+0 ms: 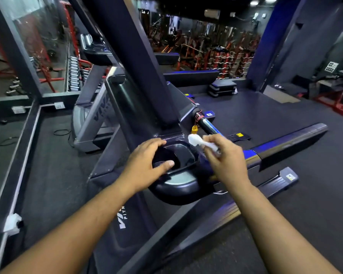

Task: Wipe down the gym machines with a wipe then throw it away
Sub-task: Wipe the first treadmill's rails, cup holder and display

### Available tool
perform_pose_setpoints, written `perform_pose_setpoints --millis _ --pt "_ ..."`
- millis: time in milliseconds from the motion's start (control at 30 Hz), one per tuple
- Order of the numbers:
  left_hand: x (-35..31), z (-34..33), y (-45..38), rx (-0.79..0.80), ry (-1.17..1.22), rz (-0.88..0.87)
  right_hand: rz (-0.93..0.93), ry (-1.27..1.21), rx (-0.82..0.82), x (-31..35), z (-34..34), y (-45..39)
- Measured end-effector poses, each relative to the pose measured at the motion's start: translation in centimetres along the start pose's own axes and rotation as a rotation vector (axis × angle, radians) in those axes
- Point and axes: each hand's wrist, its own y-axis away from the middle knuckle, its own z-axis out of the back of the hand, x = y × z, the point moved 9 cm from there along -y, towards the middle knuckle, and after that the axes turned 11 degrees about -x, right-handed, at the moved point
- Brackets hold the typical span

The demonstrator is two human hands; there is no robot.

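Observation:
A dark treadmill console [178, 186] with a cup-holder recess [182, 155] fills the middle of the head view. My left hand [145, 165] hovers over the left side of the recess with fingers spread, thumb above its rim. My right hand [224, 161] pinches a crumpled white wipe [196, 141] just right of the recess, above the console edge. A chrome handlebar [210, 127] with a yellow safety clip [194, 129] lies just beyond the wipe.
The treadmill's belt deck [265, 115] stretches right, with a side rail [291, 139]. A second treadmill [95, 119] stands to the left. Glass wall [38, 46] at left; red weight machines [216, 50] at the back. A white scrap [13, 223] sits on the left floor edge.

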Motion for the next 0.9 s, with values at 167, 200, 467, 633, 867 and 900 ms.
perform_pose_setpoints --millis 167,200,467,633,867,900 --pt "2.5 -2.7 2.1 0.250 -0.264 0.012 0.223 0.193 0.402 1.2 -5.8 5.8" --pt "2.7 -2.7 2.3 0.258 -0.276 0.016 0.261 0.189 0.429 1.7 -6.2 7.0" --pt "3.3 -2.7 2.6 0.361 -0.350 0.017 0.442 0.393 0.474 1.0 -6.6 5.5" --pt "3.5 -2.4 2.5 0.342 -0.371 0.050 0.299 0.517 0.769 -1.7 -8.0 3.8" --pt "3.6 -2.4 2.5 0.330 -0.400 0.036 0.302 0.494 0.845 -0.5 -8.6 3.5" --pt "3.5 -2.4 2.5 0.323 -0.391 0.037 0.311 0.491 0.839 -0.5 -7.9 4.0"
